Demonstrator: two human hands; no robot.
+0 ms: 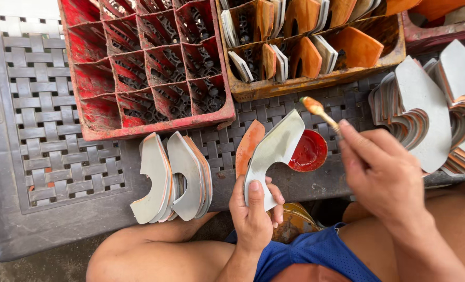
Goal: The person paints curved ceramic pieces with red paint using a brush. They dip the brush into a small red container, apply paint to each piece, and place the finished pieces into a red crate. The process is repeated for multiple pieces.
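Between the knees, near the front edge of the worktop (54,219), the left hand (253,216) is gripping a grey curved cut-out piece (274,149), its fingers (276,193) wrapping closed around the lower end with the thumb lying flat along the face. It is holding the piece upright and tilted, probably so that the edge is facing the brush. An orange-coated piece (248,146) is standing just behind it on the left; whether the same hand is holding both is hard to tell.

The right hand (384,177) is pinching a thin brush (321,112), fingers closed on the handle, the orange-wet tip hovering just above the piece and beside a small red bowl (311,152) of paint or glue. The bowl is sitting close, seemingly so the brush is travelling only a short way.

Left of the held piece, a small stack of grey pieces (172,175) with orange rims is leaning at the worktop's near edge. Right of the hand, a larger fan of grey pieces (426,112) is running out of the picture. Far across the worktop, a red divided crate (138,68) is standing with empty cells, and an orange crate (316,47) is holding finished pieces upright, perhaps for drying.

A round tin below the left hand is mostly hidden. Both crates are being cut off at the top.
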